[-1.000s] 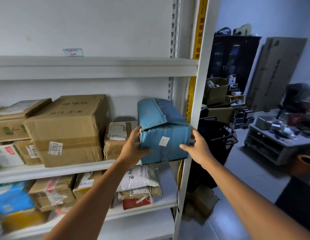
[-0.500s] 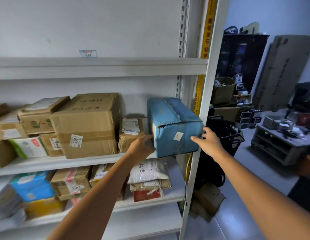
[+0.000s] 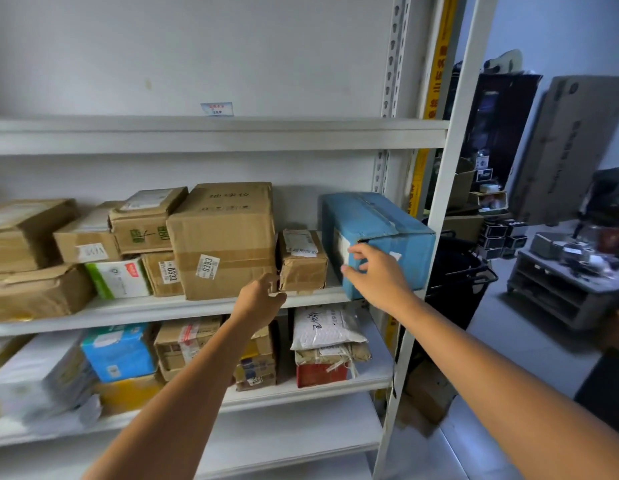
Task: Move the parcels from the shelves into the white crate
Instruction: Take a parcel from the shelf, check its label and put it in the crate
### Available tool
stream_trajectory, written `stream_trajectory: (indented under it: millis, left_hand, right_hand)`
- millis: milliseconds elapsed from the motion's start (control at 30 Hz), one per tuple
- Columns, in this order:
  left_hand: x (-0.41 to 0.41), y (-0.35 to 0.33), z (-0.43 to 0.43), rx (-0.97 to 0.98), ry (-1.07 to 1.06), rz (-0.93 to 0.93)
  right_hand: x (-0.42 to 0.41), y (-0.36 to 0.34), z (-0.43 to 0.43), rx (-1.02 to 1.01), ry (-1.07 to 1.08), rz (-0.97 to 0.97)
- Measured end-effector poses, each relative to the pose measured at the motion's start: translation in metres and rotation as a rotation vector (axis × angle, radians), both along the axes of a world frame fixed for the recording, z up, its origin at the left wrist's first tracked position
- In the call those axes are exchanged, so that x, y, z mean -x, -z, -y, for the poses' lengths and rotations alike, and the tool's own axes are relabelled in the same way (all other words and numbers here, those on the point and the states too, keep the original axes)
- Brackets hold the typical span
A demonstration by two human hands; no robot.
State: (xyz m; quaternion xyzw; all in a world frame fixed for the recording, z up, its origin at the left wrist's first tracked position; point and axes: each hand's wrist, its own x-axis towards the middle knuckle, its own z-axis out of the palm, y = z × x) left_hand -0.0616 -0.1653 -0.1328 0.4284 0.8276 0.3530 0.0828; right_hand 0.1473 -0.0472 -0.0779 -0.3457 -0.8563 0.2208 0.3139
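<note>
A blue cardboard parcel [image 3: 384, 226] stands at the right end of the middle shelf [image 3: 155, 311], against the white upright. My right hand [image 3: 375, 277] is in front of its left front corner with fingers spread, the fingertips at the box's edge and gripping nothing. My left hand [image 3: 261, 297] hovers at the shelf's front edge, loosely curled and empty, just below a small brown parcel [image 3: 301, 263] with a white label. The white crate is out of view.
A big brown box [image 3: 225, 237] marked 0393 and several smaller cartons fill the middle shelf to the left. The lower shelf holds a white padded mailer [image 3: 325, 327], a red box [image 3: 320, 374] and a blue pack [image 3: 119, 353]. A black cart [image 3: 464, 271] stands right of the rack.
Both hands have come off the sides of the blue parcel, which now rests on the shelf. Each hand has shifted left, the left one down to the shelf edge.
</note>
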Motion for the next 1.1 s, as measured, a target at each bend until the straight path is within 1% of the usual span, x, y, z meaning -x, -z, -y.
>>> stream_trajectory:
  millis: [200, 433, 567, 700, 767, 833, 1000, 1100]
  left_hand:
    - [0.008, -0.001, -0.006, -0.032, -0.016, 0.010]
    - [0.003, 0.006, -0.042, -0.012, -0.049, 0.032]
    - [-0.002, 0.011, -0.060, -0.029, -0.080, 0.054]
    - [0.002, 0.011, -0.070, -0.030, -0.145, 0.057]
    - [0.002, 0.010, -0.070, -0.046, -0.158, 0.110]
    - [0.000, 0.008, -0.068, -0.095, -0.152, 0.188]
    - [-0.010, 0.017, -0.059, -0.294, -0.140, 0.415]
    - [-0.018, 0.018, -0.048, -0.333, -0.134, 0.504]
  right_hand:
    - [0.053, -0.007, -0.003, 0.070, -0.076, 0.127]
    - [0.098, 0.000, -0.045, 0.165, -0.101, 0.101]
    - [0.114, 0.011, -0.070, 0.302, -0.149, 0.087]
    - [0.127, 0.021, -0.089, 0.600, -0.126, -0.011]
    - [0.130, 0.025, -0.095, 0.698, -0.131, -0.028]
    - [0.132, 0.027, -0.100, 0.736, -0.144, -0.066]
    - [0.124, 0.027, -0.095, 0.762, -0.163, -0.100]
    - [0.112, 0.025, -0.084, 0.747, -0.179, -0.080]
